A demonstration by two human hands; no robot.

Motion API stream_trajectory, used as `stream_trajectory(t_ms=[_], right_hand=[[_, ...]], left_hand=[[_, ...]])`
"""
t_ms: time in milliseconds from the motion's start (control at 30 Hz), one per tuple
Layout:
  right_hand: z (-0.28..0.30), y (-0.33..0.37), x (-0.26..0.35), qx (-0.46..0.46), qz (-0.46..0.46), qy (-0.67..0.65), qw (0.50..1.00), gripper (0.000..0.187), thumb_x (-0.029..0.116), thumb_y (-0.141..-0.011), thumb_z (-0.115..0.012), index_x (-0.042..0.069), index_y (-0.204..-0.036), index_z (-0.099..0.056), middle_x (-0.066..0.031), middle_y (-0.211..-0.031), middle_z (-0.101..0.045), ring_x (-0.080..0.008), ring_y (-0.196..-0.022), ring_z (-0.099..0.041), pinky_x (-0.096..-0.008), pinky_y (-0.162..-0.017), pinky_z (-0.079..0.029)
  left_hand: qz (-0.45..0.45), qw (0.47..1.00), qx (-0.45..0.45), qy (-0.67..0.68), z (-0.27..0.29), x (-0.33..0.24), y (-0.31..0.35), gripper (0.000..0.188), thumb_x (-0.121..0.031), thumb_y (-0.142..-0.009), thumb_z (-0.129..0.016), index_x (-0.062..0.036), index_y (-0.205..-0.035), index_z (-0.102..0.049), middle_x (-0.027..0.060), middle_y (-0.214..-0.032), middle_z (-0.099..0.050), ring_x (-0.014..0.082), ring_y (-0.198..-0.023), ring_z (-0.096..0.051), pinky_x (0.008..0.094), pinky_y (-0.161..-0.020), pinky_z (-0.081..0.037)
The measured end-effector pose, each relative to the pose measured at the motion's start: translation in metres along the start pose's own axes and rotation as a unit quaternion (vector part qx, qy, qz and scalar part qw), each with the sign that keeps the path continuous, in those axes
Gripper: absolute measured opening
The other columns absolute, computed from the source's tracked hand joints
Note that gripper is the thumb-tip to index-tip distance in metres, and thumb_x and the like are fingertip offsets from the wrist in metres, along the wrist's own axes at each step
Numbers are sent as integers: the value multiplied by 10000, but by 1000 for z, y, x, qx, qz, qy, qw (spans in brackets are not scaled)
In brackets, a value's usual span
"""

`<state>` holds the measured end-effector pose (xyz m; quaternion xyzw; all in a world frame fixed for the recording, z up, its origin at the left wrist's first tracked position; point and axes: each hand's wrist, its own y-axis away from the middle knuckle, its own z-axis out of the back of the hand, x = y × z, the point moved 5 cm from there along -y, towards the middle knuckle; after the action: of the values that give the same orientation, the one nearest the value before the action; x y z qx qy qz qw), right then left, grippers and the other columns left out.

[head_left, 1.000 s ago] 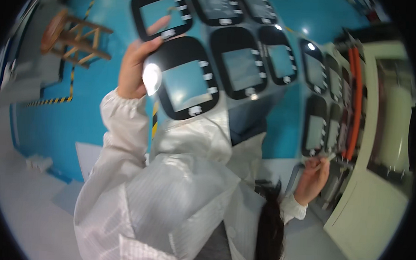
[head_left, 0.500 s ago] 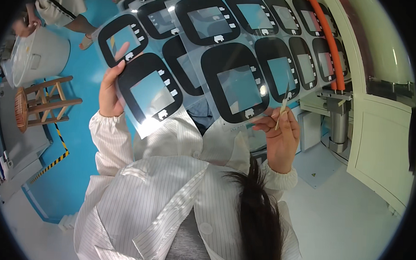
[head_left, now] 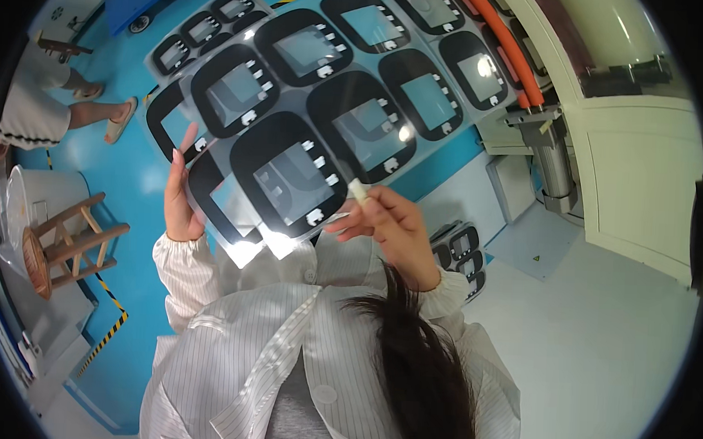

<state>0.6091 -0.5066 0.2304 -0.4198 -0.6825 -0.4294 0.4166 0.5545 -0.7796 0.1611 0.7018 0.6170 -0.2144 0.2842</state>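
Observation:
Two overlapping clear plastic sheets [head_left: 349,90], printed with rows of black rounded frames, spread out in front of me. My left hand [head_left: 181,200] grips their near left edge, its fingers partly hidden behind them. At their near right edge, my right hand [head_left: 394,229] pinches a small cream stick-like tool [head_left: 358,191] between thumb and fingers. That hand is close to the upper sheet's corner; I cannot tell whether it also grips the sheet. Light glares on the near corners.
More printed sheets [head_left: 464,252] lie low at the right, and others [head_left: 211,27] lie beyond. An orange tube [head_left: 512,54] and metal cylinder [head_left: 548,161] adjoin a pale machine [head_left: 643,185]. At left are a wooden stool [head_left: 72,243], a white bin [head_left: 50,198] and a person's legs [head_left: 97,116].
My right hand has moved left, bringing the upper sheet farther over the lower one. The view has shifted, showing more floor, a blue cart at far left and sheets low at right.

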Motion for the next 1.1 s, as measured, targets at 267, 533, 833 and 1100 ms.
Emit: stream_trajectory(t_ms=[267,533,833,1100], right_hand=[[-17,-7,-8,77,-33,-1,997,238,191,-981,-455,-25,-995,-556,-103,-933,-631,-208,-896,-666,-278,-744,-524],[-20,-5,-5,112,-101,22,988,210,150,-974,-457,-28,-972,-568,-115,-904,-655,-184,-821,-666,-282,-738,-521],[51,-49,60,-128,150,358,912,144,90,-947,-491,-3,-1032,-561,-75,-707,-629,-146,-611,-606,-255,-612,-500],[89,-142,85,-184,263,522,790,261,97,-932,-501,98,-1186,-565,-119,-665,-604,-229,-571,-610,-322,-561,-466]], left_hand=[[50,997,9,53,-15,18,-5,547,-354,-977,-461,-59,-1418,-326,161,-1289,-522,244,-1139,-559,344,-973,-458],[53,998,-16,21,-33,9,-5,649,-156,-880,-513,-52,-1460,-240,199,-1324,-491,286,-1152,-553,375,-991,-437],[45,998,-32,34,-30,7,10,673,-160,-871,-508,-82,-1471,-215,253,-1275,-514,336,-1127,-561,422,-960,-464],[11,999,-48,19,-28,22,27,692,-149,-829,-554,0,-1437,-261,266,-1181,-567,331,-1064,-592,397,-927,-479]])
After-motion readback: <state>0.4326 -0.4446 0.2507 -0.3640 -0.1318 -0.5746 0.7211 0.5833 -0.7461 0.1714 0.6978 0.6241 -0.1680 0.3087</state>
